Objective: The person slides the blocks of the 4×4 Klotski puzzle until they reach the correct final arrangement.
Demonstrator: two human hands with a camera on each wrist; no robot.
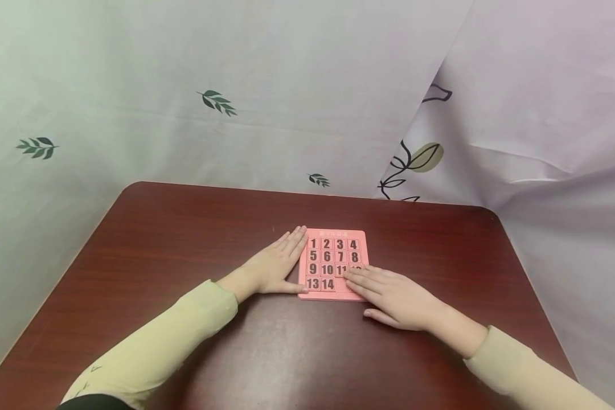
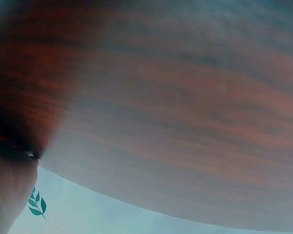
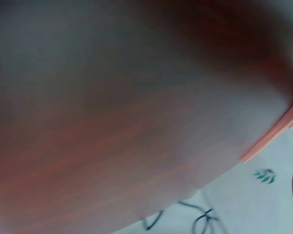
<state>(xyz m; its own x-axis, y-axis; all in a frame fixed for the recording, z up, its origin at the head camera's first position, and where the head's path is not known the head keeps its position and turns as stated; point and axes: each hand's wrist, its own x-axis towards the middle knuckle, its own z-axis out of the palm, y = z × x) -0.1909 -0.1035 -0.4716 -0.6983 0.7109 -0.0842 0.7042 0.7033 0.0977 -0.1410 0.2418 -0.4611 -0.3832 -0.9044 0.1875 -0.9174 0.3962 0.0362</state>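
Note:
A pink sliding number puzzle (image 1: pixel 334 296) lies flat on the table, its tiles showing black numbers in rows from 1 at the top left. My left hand (image 1: pixel 273 266) rests along the puzzle's left edge, fingers straight and thumb stretched to the bottom left corner. The straight fingers of my right hand (image 1: pixel 400 297) lie over the lower right of the board, partly covering the 12 tile and hiding most of the bottom right. In the right wrist view a strip of the puzzle's edge (image 3: pixel 268 139) shows; the left wrist view has only a bit of hand at its lower left.
The dark red wooden table (image 1: pixel 210 228) has rounded far corners. Behind it hangs a pale curtain (image 1: pixel 287 102) with green leaf prints, and another drape (image 1: pixel 558 114) hangs on the right.

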